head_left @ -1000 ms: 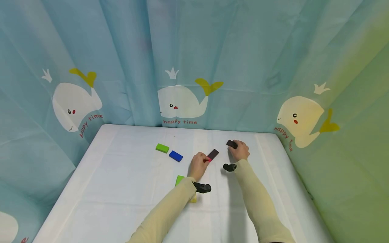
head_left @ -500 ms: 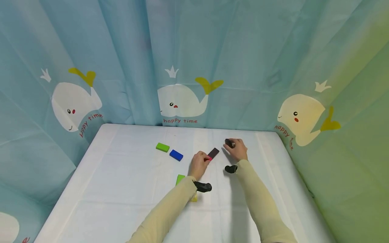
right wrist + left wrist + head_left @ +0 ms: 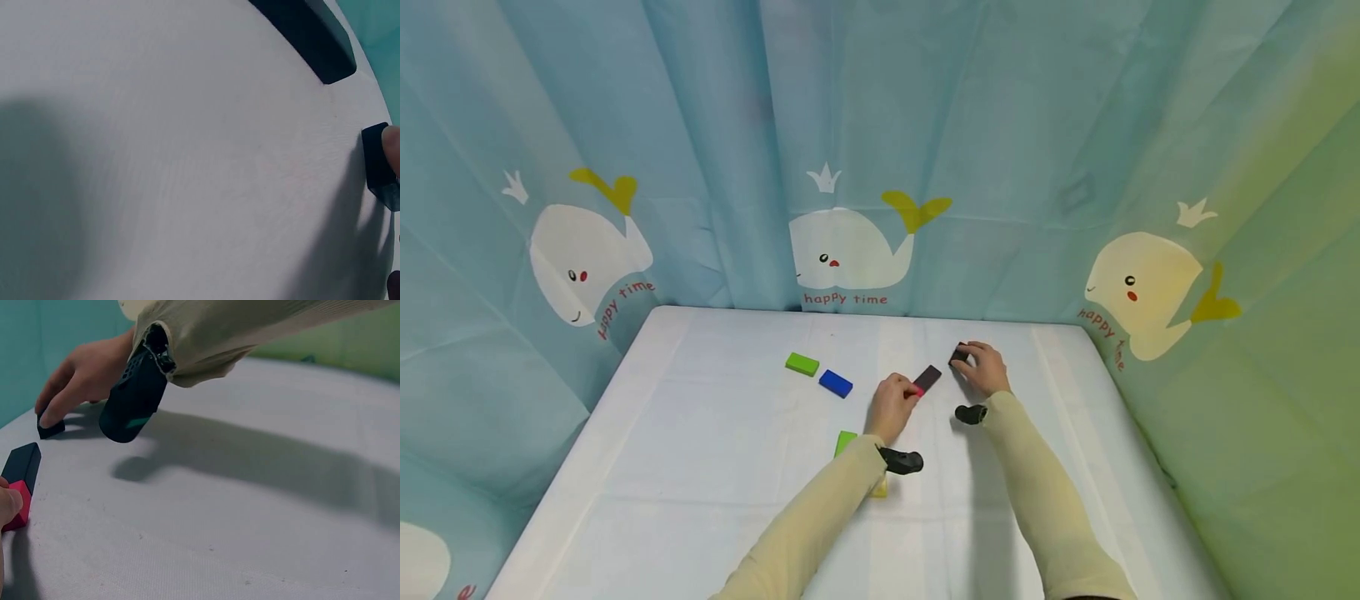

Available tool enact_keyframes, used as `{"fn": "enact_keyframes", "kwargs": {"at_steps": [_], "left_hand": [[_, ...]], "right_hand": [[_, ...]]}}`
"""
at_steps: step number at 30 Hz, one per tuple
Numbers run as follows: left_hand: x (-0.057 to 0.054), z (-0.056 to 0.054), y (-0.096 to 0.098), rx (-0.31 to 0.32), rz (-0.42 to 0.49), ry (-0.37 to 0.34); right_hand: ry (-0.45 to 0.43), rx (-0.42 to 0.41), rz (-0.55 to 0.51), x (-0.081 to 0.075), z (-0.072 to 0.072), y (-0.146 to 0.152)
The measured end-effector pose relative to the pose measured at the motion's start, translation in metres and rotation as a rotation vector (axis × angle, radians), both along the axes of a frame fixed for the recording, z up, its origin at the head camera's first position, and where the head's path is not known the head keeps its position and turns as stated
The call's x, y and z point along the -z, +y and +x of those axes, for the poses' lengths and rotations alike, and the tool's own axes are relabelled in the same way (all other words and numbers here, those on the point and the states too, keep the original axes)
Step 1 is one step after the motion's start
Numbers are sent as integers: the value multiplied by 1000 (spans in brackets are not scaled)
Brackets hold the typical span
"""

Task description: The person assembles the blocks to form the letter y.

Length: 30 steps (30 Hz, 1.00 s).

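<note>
My left hand (image 3: 891, 408) pinches a pinkish-red block (image 3: 20, 505), mostly covered by the fingers in the head view. Directly beyond it, end to end and seemingly touching, lies a black block (image 3: 928, 378) on the white table. Further right, my right hand (image 3: 987, 368) grips a second black block (image 3: 958, 356) between thumb and fingers. That block (image 3: 51, 429) is down at the tabletop in the left wrist view, apart from the first black one. In the right wrist view, a fingertip (image 3: 392, 145) presses against the held block (image 3: 377, 164).
Left of the hands lie a green block (image 3: 802, 364) and a blue block (image 3: 836, 383). Another green block (image 3: 846, 443) and a yellow block (image 3: 879, 487) are partly hidden by the left forearm. A whale-print curtain (image 3: 1015, 167) hangs around the white table (image 3: 700, 467).
My right hand has shifted slightly left and turned its black block, bringing it nearer to the other black block. The left hand has stayed in place on the red block.
</note>
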<state>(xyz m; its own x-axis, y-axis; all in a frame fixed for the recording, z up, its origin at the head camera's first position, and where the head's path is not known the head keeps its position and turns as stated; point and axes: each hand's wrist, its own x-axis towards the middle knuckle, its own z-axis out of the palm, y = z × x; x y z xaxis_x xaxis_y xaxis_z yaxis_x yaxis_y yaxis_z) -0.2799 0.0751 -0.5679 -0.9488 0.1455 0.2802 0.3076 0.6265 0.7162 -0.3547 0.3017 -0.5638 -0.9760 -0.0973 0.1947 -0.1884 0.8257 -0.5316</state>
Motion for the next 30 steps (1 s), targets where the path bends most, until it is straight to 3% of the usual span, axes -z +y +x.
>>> {"fn": "enact_keyframes", "kwargs": {"at_steps": [5,10,14,18,23,30], "left_hand": [[-2,0,1,7,3,-11],[-2,0,0,7,4,-9],[-1,-1,0,1,1,-10],[1,-2,0,1,2,-5],[3,-3,1,-1,7,-3],[3,-1,0,-3,-3,7]], "right_hand": [[-4,-18,-20,-3,0,-3],[5,15,-94,-9,-3,-8],[-32,-29,-93,-12,-4,-14],[-60,-76,-54,-9,-3,-16],[-11,-77,-74,-2,-3,-17],[-34,-52,-102,3,-4,-16]]}}
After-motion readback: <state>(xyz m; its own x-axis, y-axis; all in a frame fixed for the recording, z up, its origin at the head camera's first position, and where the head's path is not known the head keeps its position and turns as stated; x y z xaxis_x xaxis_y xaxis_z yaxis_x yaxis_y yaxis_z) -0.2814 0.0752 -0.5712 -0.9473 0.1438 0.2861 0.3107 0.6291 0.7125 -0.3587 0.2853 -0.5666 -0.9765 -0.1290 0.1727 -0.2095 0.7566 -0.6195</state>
